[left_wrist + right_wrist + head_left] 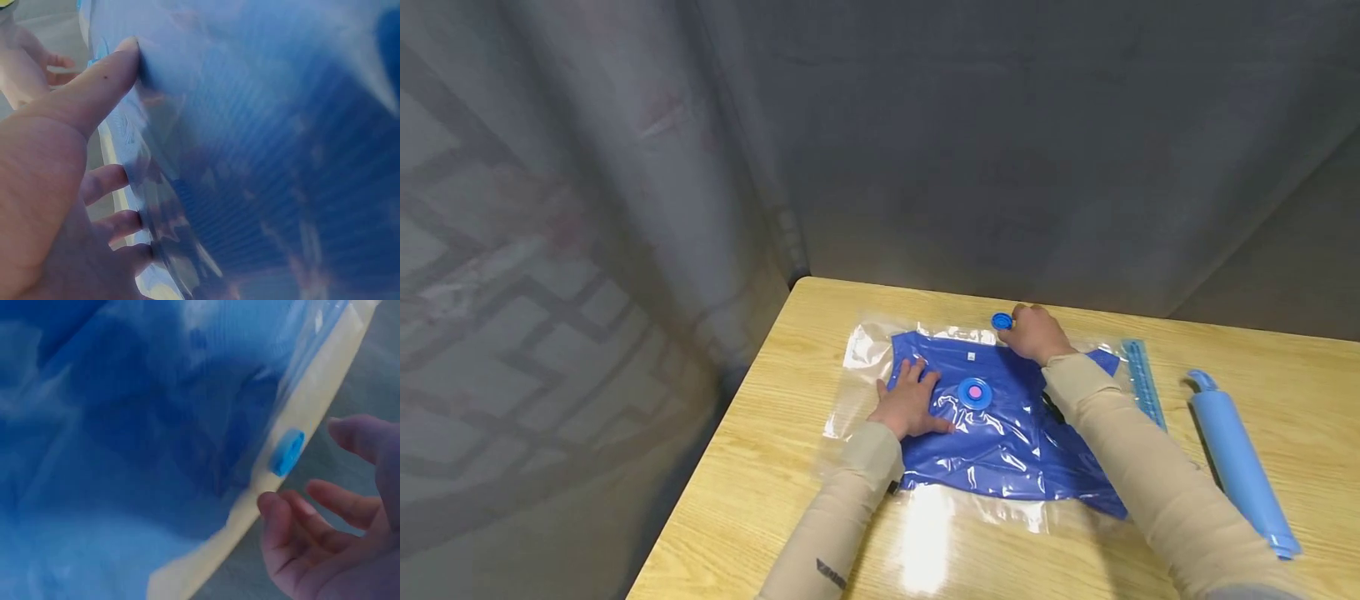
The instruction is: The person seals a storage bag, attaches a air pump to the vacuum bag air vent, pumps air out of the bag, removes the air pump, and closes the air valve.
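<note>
A clear plastic vacuum storage bag [853, 400] lies flat with a folded blue garment [985, 462] inside. Its round blue valve [974, 393] with a pink centre faces up. My left hand [912, 407] rests on the bag's left part, fingers spread, just left of the valve. In the left wrist view its thumb [106, 81] lies along the shiny plastic. Past the bag's far edge is a small round blue valve cap [1002, 322]. Close beside it, my right hand [1033, 333] has its fingers loosely bent; in the right wrist view a gap shows between them and the cap [287, 453].
A light-blue hand pump [1240, 458] lies on the wooden table [752, 467] at the right. The bag's blue zip strip [1142, 379] runs along its right end. Grey curtains [1000, 150] hang behind the table and to its left.
</note>
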A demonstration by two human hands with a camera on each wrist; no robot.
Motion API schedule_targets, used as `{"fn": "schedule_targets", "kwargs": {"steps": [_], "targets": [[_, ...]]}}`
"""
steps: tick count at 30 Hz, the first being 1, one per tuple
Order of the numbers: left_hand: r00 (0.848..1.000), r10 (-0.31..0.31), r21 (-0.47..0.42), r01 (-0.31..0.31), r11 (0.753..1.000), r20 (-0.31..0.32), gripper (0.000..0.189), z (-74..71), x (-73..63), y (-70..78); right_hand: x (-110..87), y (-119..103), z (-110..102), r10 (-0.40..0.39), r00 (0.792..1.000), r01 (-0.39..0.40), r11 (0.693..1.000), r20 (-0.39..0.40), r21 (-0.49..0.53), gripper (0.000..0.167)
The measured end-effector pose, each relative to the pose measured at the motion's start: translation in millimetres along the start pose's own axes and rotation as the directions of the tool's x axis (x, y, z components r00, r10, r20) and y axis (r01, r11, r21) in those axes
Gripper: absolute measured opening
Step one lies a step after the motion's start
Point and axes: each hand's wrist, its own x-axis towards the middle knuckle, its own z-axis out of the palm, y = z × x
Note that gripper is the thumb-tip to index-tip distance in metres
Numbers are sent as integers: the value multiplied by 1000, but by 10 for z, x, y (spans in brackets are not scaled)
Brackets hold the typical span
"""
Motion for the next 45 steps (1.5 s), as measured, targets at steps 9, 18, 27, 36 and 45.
{"fn": "schedule_targets", "kwargs": {"steps": [9,18,27,36,45], "targets": [[1000,-24,-3,24,1000,7,96,33,-53,-3,142,-83,309,155,987,-149,978,-32,149,57],[1000,-28,21,28,999,-3,95,8,-58,-3,204,-58,405,61,998,-61,997,-8,41,50],[999,-29,26,28,999,14,95,2,-41,27,192,-10,391,13,1000,-14,1000,-24,-24,37],[999,-40,32,39,999,21,95,6,-45,27,173,15,416,28,999,-28,1000,-20,-3,36],[1000,-20,23,20,1000,11,95,18,-39,13,148,43,419,26,999,-23,998,-45,66,36]]}}
